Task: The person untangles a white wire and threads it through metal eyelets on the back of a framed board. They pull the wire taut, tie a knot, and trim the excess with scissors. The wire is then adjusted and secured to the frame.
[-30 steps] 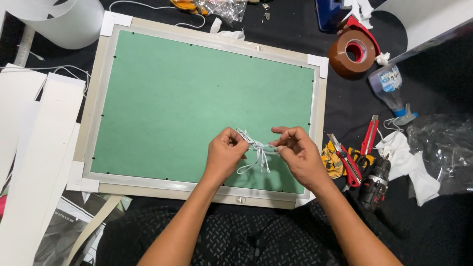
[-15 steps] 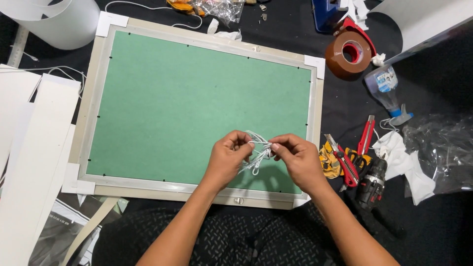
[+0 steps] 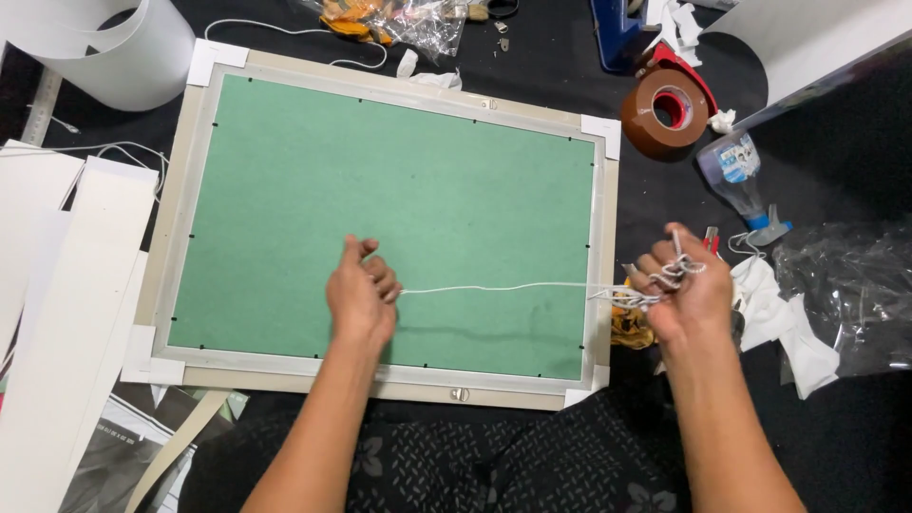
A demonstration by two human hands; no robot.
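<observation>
A picture frame lies face down, its green backing board showing inside a pale rim. A white string runs taut across the board's lower part. My left hand pinches one end of it over the board. My right hand is past the frame's right edge and grips the bunched, tangled rest of the string.
A roll of brown tape and a small plastic bottle lie at the right. Crumpled clear plastic and white paper scraps are by my right hand. White boards lie left. A white paper roll is top left.
My hands were together over the board working a string tangle. They have drawn apart, the right hand moving off the frame's right edge, and the string now stretches between them.
</observation>
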